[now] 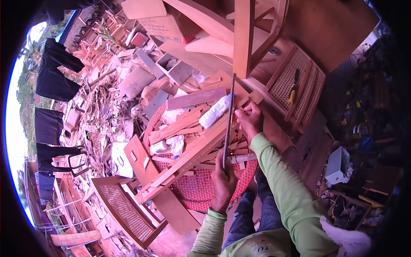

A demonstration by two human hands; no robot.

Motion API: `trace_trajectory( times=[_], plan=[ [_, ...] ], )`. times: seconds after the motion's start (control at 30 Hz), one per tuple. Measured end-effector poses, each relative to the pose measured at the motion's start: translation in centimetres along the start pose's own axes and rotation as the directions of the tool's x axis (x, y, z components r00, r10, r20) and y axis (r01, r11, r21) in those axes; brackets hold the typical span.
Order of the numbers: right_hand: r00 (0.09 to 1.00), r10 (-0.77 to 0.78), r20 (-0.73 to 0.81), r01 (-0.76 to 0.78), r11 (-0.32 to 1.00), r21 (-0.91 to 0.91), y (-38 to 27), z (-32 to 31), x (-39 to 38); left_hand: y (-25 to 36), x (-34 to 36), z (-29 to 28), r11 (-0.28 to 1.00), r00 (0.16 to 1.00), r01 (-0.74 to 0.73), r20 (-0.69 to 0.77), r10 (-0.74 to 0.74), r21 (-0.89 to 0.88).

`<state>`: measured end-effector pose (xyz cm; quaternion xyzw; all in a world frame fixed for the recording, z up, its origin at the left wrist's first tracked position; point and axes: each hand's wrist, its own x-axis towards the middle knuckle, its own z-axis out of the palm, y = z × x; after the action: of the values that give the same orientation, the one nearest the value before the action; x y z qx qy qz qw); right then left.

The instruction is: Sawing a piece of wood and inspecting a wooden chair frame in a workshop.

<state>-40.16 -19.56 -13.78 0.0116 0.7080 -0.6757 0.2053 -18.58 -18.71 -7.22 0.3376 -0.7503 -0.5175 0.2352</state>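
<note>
My left hand [223,183] is wrapped round the lower end of a long, thin, dark ribbed metal rod [230,115], which stands nearly upright in the view. My right hand [250,118] has its fingers curled and pinched beside the rod, close to the upper end of a long wooden rail [188,158]; what lies between those fingers is hidden. The rail slants across a round red woven surface [195,190] strewn with wood offcuts [182,126]. Among the offcuts lies a white bottle [215,111] with a blue cap.
Wooden chair parts [243,38] rise just beyond my hands. At the right, a yellow-handled screwdriver [293,90] rests on a cane panel [295,85]. Another cane-panelled frame [124,210] stands at lower left. Scrap and debris cover the ground at left; a pale blue container [339,165] sits at right.
</note>
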Motion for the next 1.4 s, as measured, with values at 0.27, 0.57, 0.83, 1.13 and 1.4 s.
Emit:
trace_trajectory(
  times=[0.27,0.57,0.83,1.13,1.4],
  plan=[
    [1.000,-0.016,0.015,0.016,0.999,-0.035,-0.5,1.4,-1.2,0.4,-3.3,-2.3,1.000,1.000,0.007,-0.010,-0.007,0.024],
    [1.000,0.025,0.000,-0.025,0.999,-0.031,-0.8,1.0,-0.7,-0.7,-10.8,-5.7,0.998,0.998,0.063,0.025,-0.062,-0.027],
    [1.000,-0.017,-0.017,0.016,0.998,-0.066,-0.5,0.7,-0.6,-0.3,1.6,1.1,0.998,0.998,-0.066,-0.009,0.065,-0.021],
    [1.000,0.010,0.021,-0.008,0.997,-0.072,-1.6,1.5,-1.5,-1.2,-5.5,-4.1,0.996,0.999,0.049,0.021,-0.050,0.073],
    [0.999,0.047,-0.011,-0.047,0.998,0.044,-1.1,0.7,-1.2,-1.2,-5.5,-3.4,1.000,1.000,-0.010,-0.002,0.010,-0.020]
  ],
)
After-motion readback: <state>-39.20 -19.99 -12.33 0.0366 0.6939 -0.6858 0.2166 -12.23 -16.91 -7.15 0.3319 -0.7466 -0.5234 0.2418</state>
